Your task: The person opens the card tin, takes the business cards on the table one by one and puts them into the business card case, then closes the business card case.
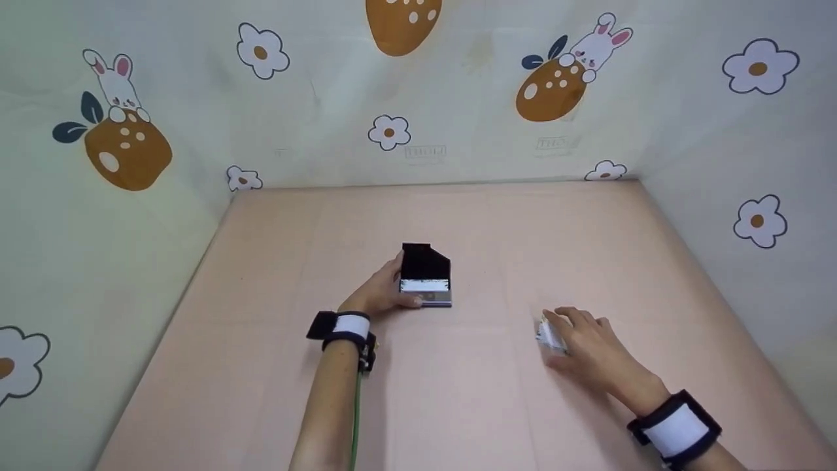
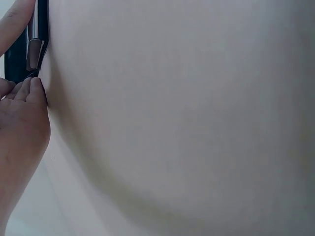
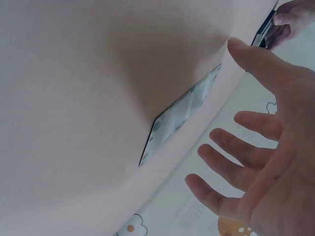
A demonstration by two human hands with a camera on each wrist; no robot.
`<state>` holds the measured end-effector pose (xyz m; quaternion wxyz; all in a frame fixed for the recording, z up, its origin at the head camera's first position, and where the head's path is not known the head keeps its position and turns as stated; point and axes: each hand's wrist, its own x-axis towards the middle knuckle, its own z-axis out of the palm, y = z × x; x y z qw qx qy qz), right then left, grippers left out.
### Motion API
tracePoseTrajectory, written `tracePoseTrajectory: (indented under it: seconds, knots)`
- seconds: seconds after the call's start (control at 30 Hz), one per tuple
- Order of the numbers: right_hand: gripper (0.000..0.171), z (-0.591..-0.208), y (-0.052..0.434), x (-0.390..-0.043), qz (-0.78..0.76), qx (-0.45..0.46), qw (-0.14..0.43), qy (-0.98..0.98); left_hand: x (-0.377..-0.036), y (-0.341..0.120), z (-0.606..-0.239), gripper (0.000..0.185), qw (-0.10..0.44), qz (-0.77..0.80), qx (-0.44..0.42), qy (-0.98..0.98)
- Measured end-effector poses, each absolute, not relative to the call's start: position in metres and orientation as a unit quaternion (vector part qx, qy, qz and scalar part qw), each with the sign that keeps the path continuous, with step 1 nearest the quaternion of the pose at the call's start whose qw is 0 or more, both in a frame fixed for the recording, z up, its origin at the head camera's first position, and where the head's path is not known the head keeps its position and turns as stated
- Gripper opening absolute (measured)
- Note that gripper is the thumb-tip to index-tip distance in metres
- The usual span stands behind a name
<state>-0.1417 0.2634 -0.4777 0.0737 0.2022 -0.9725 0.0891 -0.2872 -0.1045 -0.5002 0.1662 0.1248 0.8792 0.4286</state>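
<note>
Here, on the pale pink desk [image 1: 274, 366], the left hand [image 1: 382, 293] grips one small black hinged card case [image 1: 426, 275] that stands open near the middle of the desk, its pointed lid raised and a silvery strip showing along the lower half. The fingers [image 1: 397, 263] curl behind the case's left edge while the thumb lies along its front base. The left wrist view shows only a sliver of this: the dark edge of the case [image 2: 29, 44] with a metal clasp at the top left corner, and fingertips [image 2: 34, 86] pressed to it.

Well to the right, the right hand [image 1: 588, 350] lies over one thin white card with green print [image 1: 548, 337] that rests flat on the desk. From the head view the hand looks draped on the card, and contact cannot be judged there. The right wrist view settles it: the card [image 3: 182, 113] lies alone on the surface, and the right hand [image 3: 268, 162] is spread wide just above it, its four fingers [image 3: 236, 147] and thumb straight and apart, holding nothing. That view also catches the left hand [image 3: 290, 17] and case far off in its top right corner.

Behind the desk stand three walls printed with white flowers, rabbits and orange strawberries [image 1: 549, 88].
</note>
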Motion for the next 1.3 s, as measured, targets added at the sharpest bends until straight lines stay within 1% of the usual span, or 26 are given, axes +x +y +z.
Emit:
tracePoseTrajectory:
  seconds: [0.23,0.5,0.87,1.17,1.3]
  knots:
    - [0.076,-0.472,0.277,-0.139,0.108,0.17,0.026,-0.979,-0.289,-0.106,-0.501,0.117,0.166,0.421,0.128,0.882]
    - [0.073,-0.474,0.288,-0.14,0.119,0.152,0.001,-0.981,-0.288,-0.107,-0.502,0.116,0.163,0.423,0.126,0.882]
    - [0.071,-0.475,0.295,-0.141,0.14,0.156,-0.023,-0.978,-0.286,-0.107,-0.503,0.116,0.166,0.422,0.118,0.884]
    - [0.076,-0.473,0.297,-0.149,0.161,0.148,-0.036,-0.975,-0.285,-0.105,-0.498,0.116,0.169,0.428,0.121,0.879]
    - [0.084,-0.473,0.297,-0.152,0.173,0.138,-0.05,-0.974,-0.284,-0.105,-0.498,0.117,0.168,0.424,0.126,0.881]
